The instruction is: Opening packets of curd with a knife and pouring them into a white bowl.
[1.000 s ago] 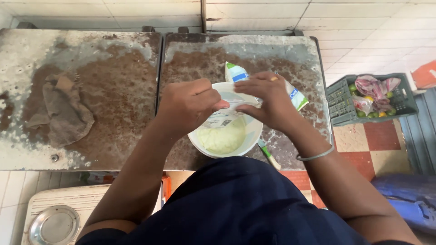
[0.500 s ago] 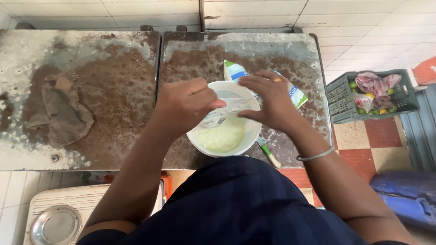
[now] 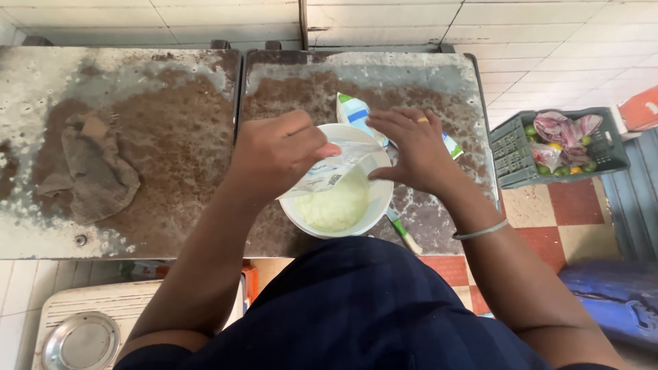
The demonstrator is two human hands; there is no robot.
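pouch (image 3: 329,173) | pinched in left hand (image 3: 277,154) grip | over white bowl (image 3: 373,214)

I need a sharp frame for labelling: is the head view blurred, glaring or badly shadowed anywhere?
Head view: even daylight and mostly sharp; the left hand and right hand show slight motion softness; the clear pouch over the white bowl catches mild sheen; the wall tiles look washed out; straight edges bow slightly.

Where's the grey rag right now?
The grey rag lies crumpled on the left metal table, far left in the head view, well away from the white bowl.
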